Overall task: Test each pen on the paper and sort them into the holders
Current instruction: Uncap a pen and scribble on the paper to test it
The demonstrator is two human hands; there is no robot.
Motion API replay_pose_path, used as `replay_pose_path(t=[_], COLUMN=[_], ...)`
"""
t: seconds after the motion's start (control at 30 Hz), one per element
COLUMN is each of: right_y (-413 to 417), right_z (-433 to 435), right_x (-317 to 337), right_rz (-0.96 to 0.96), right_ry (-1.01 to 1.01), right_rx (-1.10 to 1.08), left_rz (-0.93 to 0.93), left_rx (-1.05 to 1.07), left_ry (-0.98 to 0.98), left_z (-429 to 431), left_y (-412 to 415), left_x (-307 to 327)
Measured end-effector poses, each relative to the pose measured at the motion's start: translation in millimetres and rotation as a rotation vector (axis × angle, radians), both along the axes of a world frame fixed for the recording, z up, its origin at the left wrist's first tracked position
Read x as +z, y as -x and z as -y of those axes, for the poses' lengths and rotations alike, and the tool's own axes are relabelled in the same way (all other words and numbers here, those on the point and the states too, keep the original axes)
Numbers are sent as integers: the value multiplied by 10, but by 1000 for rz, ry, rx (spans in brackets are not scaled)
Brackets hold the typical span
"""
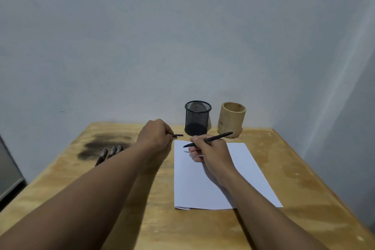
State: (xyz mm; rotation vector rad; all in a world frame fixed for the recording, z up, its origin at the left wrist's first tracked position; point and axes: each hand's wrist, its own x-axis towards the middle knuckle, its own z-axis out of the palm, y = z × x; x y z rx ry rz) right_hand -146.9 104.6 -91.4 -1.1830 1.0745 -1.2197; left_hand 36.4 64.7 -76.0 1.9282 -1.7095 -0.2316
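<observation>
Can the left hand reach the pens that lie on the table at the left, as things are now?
Probably yes, but not freely. The pens on the table lie beside the left forearm with nothing over them. But the left hand holds a pen cap, so it would likely need to put that down first.

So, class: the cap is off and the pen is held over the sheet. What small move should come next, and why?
Probably lower the pen in the right hand until its tip touches the paper and draw a short stroke. The tip hovers just above the sheet, the left hand holds the cap clear, and no mark shows yet.
</observation>
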Motion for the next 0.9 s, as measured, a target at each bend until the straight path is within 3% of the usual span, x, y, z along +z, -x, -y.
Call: replay_pose_path(t=[0.4,0.53,0.9], right_y=[7,31,-116], right_z=[16,20,273], right_x=[-70,-65,6], right_rz=[-144,-245,-461], right_ry=[32,39,140], right_rx=[-36,-61,-102], left_rz=[2,139,317], left_rx=[-56,-188,-203], left_ry=[-36,-84,-183], left_z=[-194,-551,-648], left_y=[23,91,142], left_x=[-52,-78,-85])
